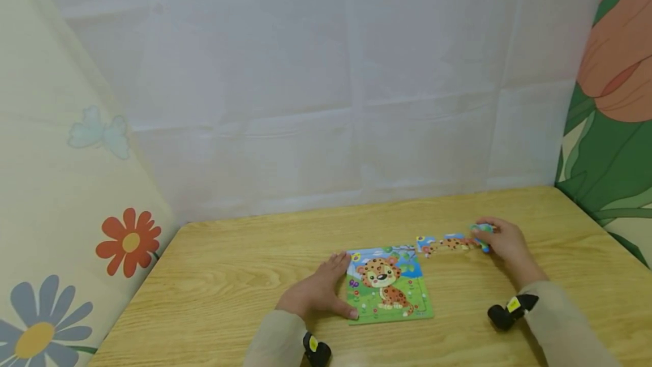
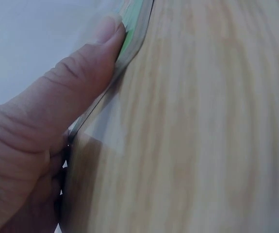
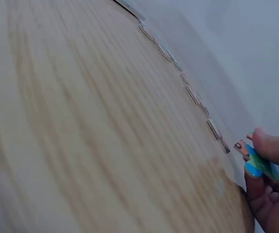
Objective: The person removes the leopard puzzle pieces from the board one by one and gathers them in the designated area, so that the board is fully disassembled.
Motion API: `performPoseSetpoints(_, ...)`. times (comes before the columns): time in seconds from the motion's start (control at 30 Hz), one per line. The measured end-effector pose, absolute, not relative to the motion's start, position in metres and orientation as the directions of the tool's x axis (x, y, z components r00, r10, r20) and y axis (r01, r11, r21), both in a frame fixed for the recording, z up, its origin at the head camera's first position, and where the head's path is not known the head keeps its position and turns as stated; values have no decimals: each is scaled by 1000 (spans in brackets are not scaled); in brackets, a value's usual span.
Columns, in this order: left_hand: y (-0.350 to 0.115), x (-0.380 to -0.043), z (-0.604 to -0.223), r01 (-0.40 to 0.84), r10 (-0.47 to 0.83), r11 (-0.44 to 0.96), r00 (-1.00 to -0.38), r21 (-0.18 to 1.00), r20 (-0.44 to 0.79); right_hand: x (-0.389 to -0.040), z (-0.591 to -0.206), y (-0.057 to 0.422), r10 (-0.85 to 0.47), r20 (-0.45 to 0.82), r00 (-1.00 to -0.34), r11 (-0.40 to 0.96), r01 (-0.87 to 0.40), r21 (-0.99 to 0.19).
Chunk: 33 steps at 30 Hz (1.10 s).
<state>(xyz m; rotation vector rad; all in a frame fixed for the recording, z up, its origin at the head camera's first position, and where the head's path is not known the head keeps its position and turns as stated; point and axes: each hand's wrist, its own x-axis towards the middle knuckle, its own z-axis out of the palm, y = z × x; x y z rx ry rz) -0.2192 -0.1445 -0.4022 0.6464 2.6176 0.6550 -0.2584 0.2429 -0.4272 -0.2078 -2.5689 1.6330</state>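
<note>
Head view: square jigsaw board with a spotted orange leopard cub on green and blue (image 1: pixel 389 276) is lying flat on the light wood-grain desk (image 1: pixel 229 282), near-centre. Left hand (image 1: pixel 318 290) is spreading thumb and fingers wide along its left edge, touching, thumb at near-left corner. Row of small joined leopard-print and sky-blue puzzle pieces (image 1: pixel 448 244) is lying just right of the board's far-right corner. Right hand (image 1: pixel 511 245) is pinching a small blue-green puzzle piece (image 1: pixel 481 227) at the row's right end.

Left wrist view: thumb is resting against the board's green-topped edge; other fingers are mostly hiding behind it.

Right wrist view: thumb and fingers are closing round the blue-green piece, just beside the row's end.
</note>
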Motion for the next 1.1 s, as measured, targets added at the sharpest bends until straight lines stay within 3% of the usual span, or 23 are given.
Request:
performPoseSetpoints(0.43,-144,-219,-408,320,483,808,-840,495,-246,-260,-426,250,92,-5,-996,695,68,-716)
performPoseSetpoints(0.6,-145,-219,-408,333,493,804,-837,493,-238,-260,-425,250,93,-4,-996,716,70,-694)
performPoseSetpoints(1.1,-146,-221,-407,329,486,809,-841,487,-237,-257,-431,242,118,172,-978,779,-16,-627)
